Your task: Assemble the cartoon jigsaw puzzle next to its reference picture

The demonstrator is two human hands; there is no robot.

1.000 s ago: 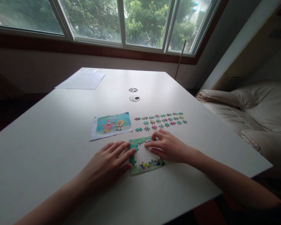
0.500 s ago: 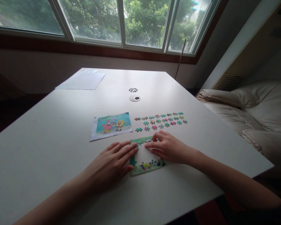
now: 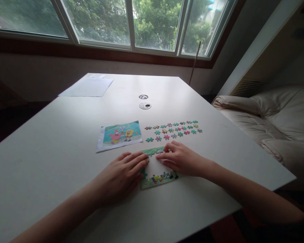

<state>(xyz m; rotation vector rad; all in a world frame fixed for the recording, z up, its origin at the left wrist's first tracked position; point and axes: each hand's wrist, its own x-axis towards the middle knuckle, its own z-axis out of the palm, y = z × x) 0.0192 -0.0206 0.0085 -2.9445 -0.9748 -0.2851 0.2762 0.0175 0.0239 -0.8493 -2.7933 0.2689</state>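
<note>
Loose, flattened left hand [image 3: 123, 172] on the puzzle border [image 3: 155, 182], right hand [image 3: 183, 158] (half-curled, grip unclear) across its right side.

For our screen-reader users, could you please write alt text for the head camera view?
A person's left hand lies on the left edge of a puzzle border with an unfilled middle; the right hand covers its right side. Beyond, on the white table, lie a printed picture and three rows of loose pieces.

Daylight from window [image 3: 155, 25], dim edges.
</note>
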